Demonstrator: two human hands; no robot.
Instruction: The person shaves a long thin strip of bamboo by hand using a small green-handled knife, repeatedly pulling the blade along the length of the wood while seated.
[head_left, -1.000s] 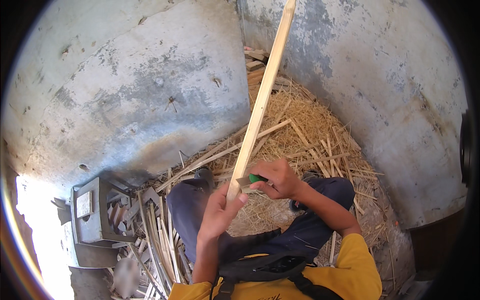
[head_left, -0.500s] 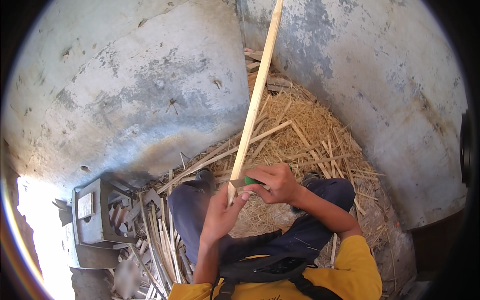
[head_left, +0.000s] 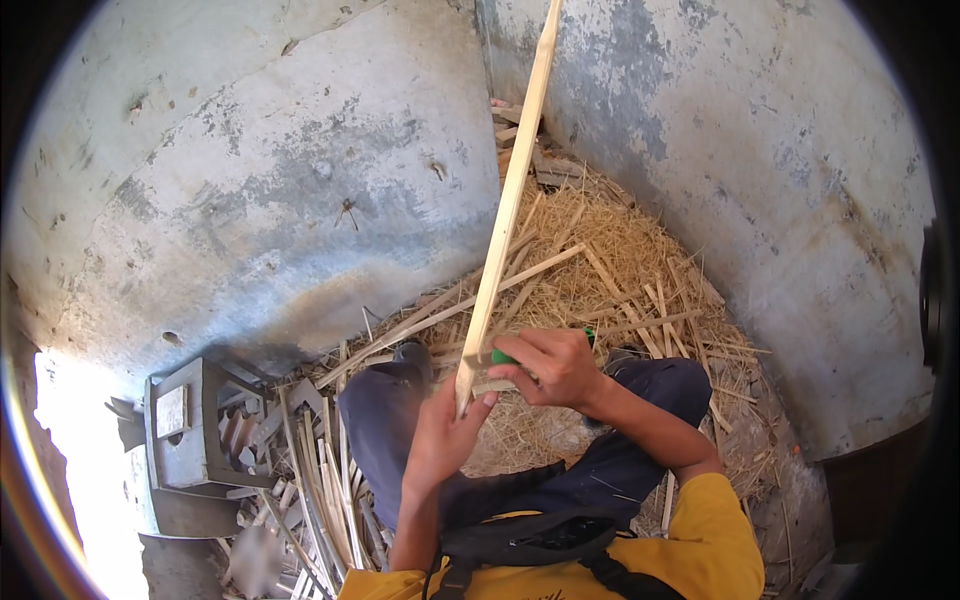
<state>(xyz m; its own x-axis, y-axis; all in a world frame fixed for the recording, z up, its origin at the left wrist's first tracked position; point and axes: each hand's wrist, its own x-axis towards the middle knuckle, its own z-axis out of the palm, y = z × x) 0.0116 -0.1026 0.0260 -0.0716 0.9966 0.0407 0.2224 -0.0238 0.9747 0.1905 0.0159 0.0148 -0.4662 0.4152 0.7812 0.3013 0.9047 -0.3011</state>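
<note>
A long pale wooden stick (head_left: 507,205) slants up from between my knees to the top of the view. My left hand (head_left: 440,432) is closed round its lower end, the thumb lying along the side nearer my right hand. Just above that grip, my right hand (head_left: 552,368) is closed on the green handle of a knife (head_left: 502,357). Its short blade lies close against the stick; the blade's edge is too small to make out. Part of the green handle also shows behind the right fist.
Straw and wood shavings (head_left: 630,250) cover the floor ahead, mixed with loose strips. At left stand a grey wooden box-like frame (head_left: 205,425) and a bundle of thin sticks (head_left: 335,490). Two worn plaster walls (head_left: 300,180) meet in a corner ahead.
My right hand and the knife have shifted slightly right, and the wrist has turned so the handle's rear end shows. My left hand and the stick have barely moved.
</note>
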